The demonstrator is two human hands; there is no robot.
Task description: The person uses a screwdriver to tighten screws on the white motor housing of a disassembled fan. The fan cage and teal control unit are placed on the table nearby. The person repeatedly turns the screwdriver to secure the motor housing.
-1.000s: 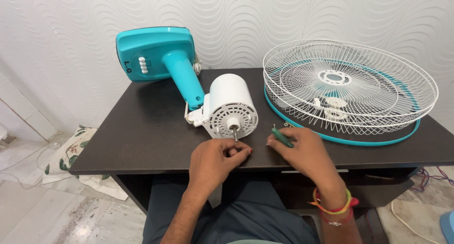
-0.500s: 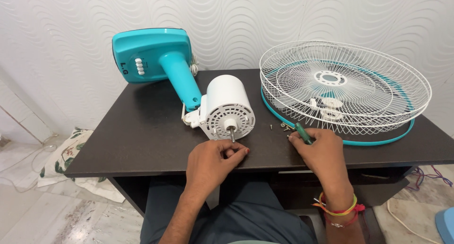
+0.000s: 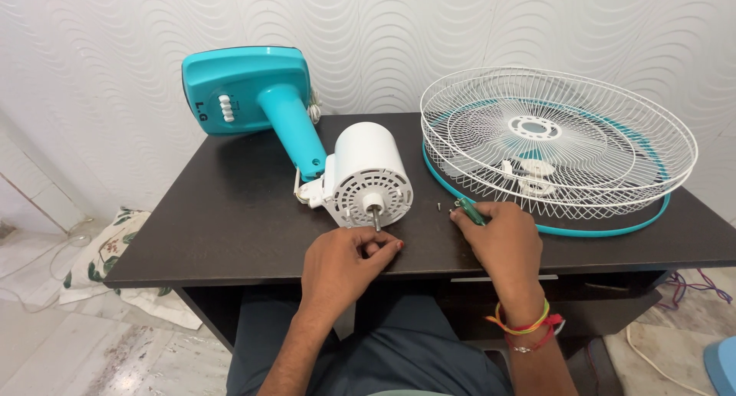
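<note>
A white fan motor [image 3: 368,174] lies on the dark table [image 3: 230,212], its metal shaft [image 3: 376,219] pointing at me. My left hand [image 3: 341,266] rests just below the shaft, fingertips pinched at its tip. My right hand [image 3: 498,239] holds a green-handled screwdriver [image 3: 469,210] beside small screws [image 3: 452,207] near the grille rim. The turquoise fan base and neck [image 3: 261,97] join the motor at the back left.
Stacked white wire fan grilles [image 3: 560,135] with a turquoise rim [image 3: 613,227] fill the table's right side. A floral cloth [image 3: 107,250] and cables [image 3: 690,285] lie on the floor. A wavy white wall stands behind.
My right hand with the screwdriver moved right toward the grille rim, then back left a little to the small screws. My left hand stayed at the shaft.
</note>
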